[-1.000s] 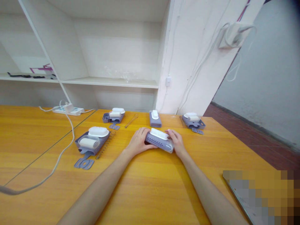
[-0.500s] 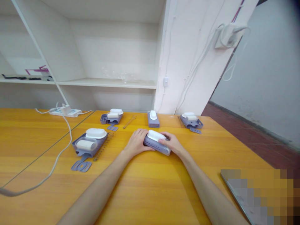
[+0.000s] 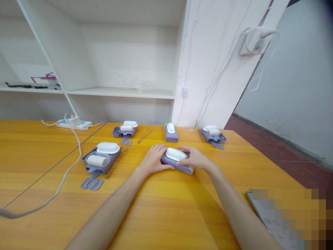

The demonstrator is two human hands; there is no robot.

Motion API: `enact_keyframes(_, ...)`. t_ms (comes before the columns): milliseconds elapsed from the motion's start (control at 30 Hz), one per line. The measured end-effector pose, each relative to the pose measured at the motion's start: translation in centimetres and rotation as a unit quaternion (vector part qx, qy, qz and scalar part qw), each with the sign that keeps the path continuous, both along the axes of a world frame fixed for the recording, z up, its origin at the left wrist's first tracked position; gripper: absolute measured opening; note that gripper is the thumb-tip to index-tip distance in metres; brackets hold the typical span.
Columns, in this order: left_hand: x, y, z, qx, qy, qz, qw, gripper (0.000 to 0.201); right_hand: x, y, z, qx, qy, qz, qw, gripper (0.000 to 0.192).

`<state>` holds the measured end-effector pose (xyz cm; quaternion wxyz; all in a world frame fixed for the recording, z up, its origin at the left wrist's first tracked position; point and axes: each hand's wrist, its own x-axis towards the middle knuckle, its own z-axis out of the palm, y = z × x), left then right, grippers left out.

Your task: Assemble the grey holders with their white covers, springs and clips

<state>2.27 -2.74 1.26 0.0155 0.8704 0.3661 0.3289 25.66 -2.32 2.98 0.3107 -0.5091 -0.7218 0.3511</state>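
Note:
A grey-purple perforated case with a white brush top lies on the yellow wooden table, in the middle. My left hand grips its left end. My right hand lies over its right side, fingers across the top near the white brush. Both forearms reach in from the bottom edge.
An open grey tray with white parts, a flat grey piece and a spring lie at left. Two more trays and a closed case stand farther back. A white power strip and cable run left. Shelves behind.
My right hand has slid from the case's right end up over its top. The case has turned a little under both hands.

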Motion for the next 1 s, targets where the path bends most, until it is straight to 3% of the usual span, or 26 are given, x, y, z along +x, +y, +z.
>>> enact_keyframes(133,-0.1,-0.4,0.6,0.024,0.016,-0.006,1.0,0.064,1.0,0.3,1.0,0.032,-0.097,-0.048,0.994,0.074)
enact_keyframes(233,0.1,-0.8,1.0,0.044,0.054,-0.043,0.997,0.061,2.3,0.4,2.2,0.094,-0.227,-0.122,0.962,0.072)
enact_keyframes(333,0.9,-1.7,1.1,0.076,0.102,-0.096,0.987,0.06,3.0,0.1,3.1,0.099,-0.286,-0.172,0.937,0.055)
enact_keyframes(400,2.0,-2.5,1.1,0.103,0.131,-0.139,0.976,0.061,2.6,-0.4,3.3,0.068,-0.294,-0.187,0.935,0.046)
enact_keyframes(467,3.2,-3.3,1.2,0.129,0.158,-0.184,0.962,0.062,1.3,-1.0,3.2,0.046,-0.317,-0.201,0.926,0.054)
enact_keyframes(600,5.1,-4.5,1.1,0.17,0.171,-0.241,0.94,0.062,-1.5,-2.1,2.7,0.084,-0.393,-0.23,0.886,0.061)
enact_keyframes(733,4.9,-4.3,0.6,0.158,0.155,-0.192,0.956,0.054,-1.5,-2.1,2.8,0.051,-0.418,-0.2,0.885,0.068)
enact_keyframes(867,4.1,-3.6,-0.1,0.138,0.133,-0.106,0.976,0.047,1.5,-1.3,3.0,-0.009,-0.413,-0.169,0.895,0.083)
enact_keyframes(1000,3.9,-3.4,-0.5,0.119,0.13,-0.06,0.983,0.04,5.7,-0.2,2.3,-0.039,-0.423,-0.191,0.885,0.064)
